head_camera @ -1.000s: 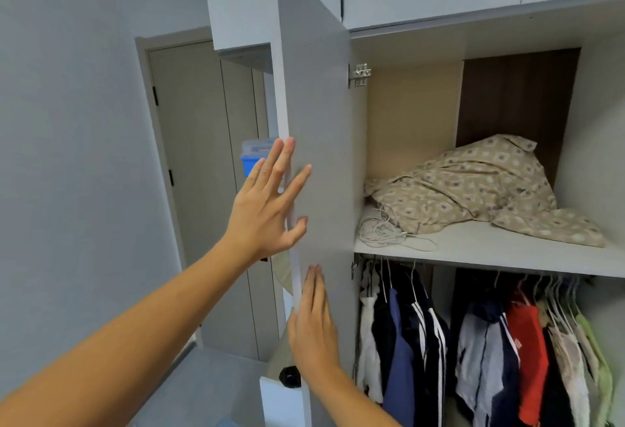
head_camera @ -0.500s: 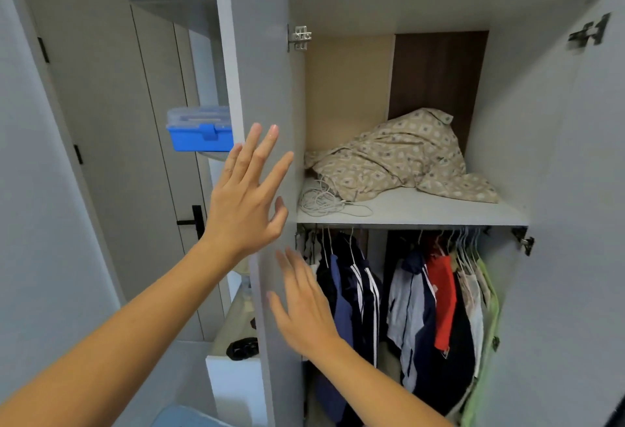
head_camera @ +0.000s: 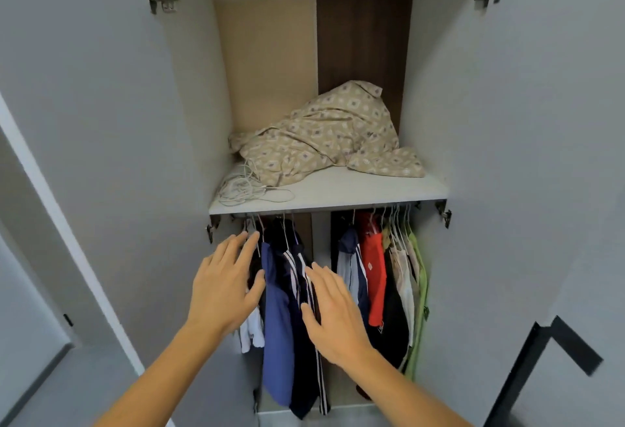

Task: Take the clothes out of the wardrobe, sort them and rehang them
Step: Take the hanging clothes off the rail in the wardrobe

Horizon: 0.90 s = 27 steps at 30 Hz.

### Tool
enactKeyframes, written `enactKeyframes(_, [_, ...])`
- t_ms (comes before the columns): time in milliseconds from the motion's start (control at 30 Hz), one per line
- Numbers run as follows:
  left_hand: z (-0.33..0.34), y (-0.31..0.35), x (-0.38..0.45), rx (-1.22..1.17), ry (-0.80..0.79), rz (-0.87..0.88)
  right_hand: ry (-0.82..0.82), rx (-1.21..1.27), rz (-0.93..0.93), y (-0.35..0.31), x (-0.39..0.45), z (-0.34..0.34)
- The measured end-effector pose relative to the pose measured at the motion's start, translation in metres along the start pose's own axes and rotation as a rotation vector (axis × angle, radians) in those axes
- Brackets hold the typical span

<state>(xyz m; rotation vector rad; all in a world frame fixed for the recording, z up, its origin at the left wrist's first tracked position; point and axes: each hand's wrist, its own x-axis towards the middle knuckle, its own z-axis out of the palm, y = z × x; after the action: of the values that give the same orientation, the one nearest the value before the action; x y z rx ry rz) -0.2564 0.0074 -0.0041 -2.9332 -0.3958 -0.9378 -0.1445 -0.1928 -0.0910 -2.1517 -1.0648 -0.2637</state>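
Note:
The wardrobe stands open with both doors swung wide. Under its shelf (head_camera: 338, 198), clothes hang on wire hangers in two groups. The left group holds a blue garment (head_camera: 275, 325), a dark one with white stripes (head_camera: 304, 342) and a white one (head_camera: 252, 328). The right group holds a red garment (head_camera: 375, 271), a black one, beige ones and a light green one (head_camera: 419, 291). My left hand (head_camera: 225, 283) reaches toward the left group with straight fingers, near the hangers. My right hand (head_camera: 333, 313) is spread in front of the striped garment. Neither hand holds anything.
A crumpled beige patterned cloth (head_camera: 324, 135) and a coil of white cable (head_camera: 241, 190) lie on the shelf. The left door (head_camera: 101, 156) and right door (head_camera: 527, 156) flank the opening. A black handle (head_camera: 541, 359) shows on the right door.
Both hands have left the left door and moved in toward the hanging clothes. The view has turned to face the open wardrobe straight on.

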Motion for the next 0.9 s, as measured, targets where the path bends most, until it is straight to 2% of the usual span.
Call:
enactKeyframes(167, [0.064, 0.036, -0.015, -0.023, -0.186, -0.073, 0.0, -0.022, 0.077, 0.069, -0.004, -0.034])
enactKeyframes(333, [0.105, 0.06, -0.013, -0.021, -0.356, -0.161, -0.015, -0.003, 0.16, 0.112, 0.01, -0.034])
enactKeyframes(500, [0.156, 0.057, 0.017, -0.02, -0.402, -0.184, -0.015, -0.002, 0.199, 0.141, 0.047, -0.012])
enactKeyframes(900, [0.34, 0.014, 0.136, -0.281, -0.575, -0.284, -0.139, -0.177, 0.379, 0.241, 0.158, 0.057])
